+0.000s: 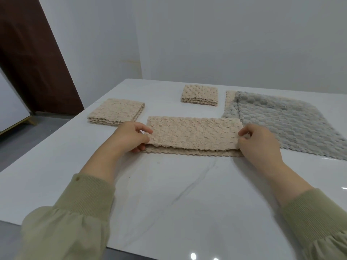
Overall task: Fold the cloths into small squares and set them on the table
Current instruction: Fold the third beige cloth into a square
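A beige textured cloth (193, 133) lies folded into a long strip in the middle of the white table (169, 184). My left hand (129, 136) pinches its left end and my right hand (259, 141) pinches its right end, with the top layer lifted slightly over the lower one. Two beige cloths folded into squares lie on the table, one at the left (116, 111) and one farther back (199, 95). At the right a grey cloth (287, 122) is spread flat over another beige cloth (229, 98), of which only a strip shows.
The table's left edge runs diagonally beside a dark brown door (32, 53) and grey floor. A pale wall (206, 34) stands behind the table. Bare marble tabletop lies between me and the strip.
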Available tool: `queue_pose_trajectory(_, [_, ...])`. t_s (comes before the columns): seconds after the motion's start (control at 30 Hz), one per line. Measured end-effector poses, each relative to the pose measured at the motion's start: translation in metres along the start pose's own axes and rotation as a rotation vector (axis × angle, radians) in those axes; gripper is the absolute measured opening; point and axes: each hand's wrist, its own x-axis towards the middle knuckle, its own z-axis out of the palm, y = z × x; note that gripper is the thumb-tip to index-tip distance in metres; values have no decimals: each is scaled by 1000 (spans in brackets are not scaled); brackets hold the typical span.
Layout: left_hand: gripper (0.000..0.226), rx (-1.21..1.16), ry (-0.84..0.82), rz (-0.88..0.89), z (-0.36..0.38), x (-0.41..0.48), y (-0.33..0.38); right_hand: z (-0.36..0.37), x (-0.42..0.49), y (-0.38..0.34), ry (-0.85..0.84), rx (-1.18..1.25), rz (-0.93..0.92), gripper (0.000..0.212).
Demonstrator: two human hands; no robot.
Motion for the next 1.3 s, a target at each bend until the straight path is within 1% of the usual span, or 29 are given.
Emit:
queue_pose_trajectory(0.1, [27, -36, 41, 12, -2, 1, 1, -6, 1, -3, 113, 60, -21, 17])
queue_pose_trajectory(0.13, [28, -49, 62, 13, -3, 2, 1, -6, 1, -4, 117, 53, -34, 17])
queue_pose_trajectory(0.2, [30, -28, 70, -4, -3, 2, 2, -4, 1, -3, 52, -22, -55, 17])
queue_pose_trajectory(0.27, [32, 50, 14, -29, -1, 2, 1, 1, 0, 0, -40, -122, -76, 17])
queue_pose_trajectory(0.37, [38, 120, -28, -44, 1, 1, 1, 5, -2, 3, -86, -205, -93, 16])
queue_pose_trajectory(0.6, [46, 151, -23, -24, -1, 1, 0, 5, 1, 7, -75, -236, -86, 17])
queue_pose_trajectory(0.77, [45, 135, -9, 12, -3, 1, 1, 2, 3, 7, 1, -213, -83, 20])
queue_pose_trajectory(0.93, [42, 197, -30, 14, -2, 0, 0, 4, 1, 8, -60, -275, -105, 17])
queue_pose_trajectory(1.1, [37, 228, -3, 22, -5, -2, 0, 2, 4, 7, -18, -231, -90, 15])
queue_pose_trajectory(1.3, [38, 202, -8, 10, -9, 0, -1, 0, 4, 6, -20, -222, -78, 12])
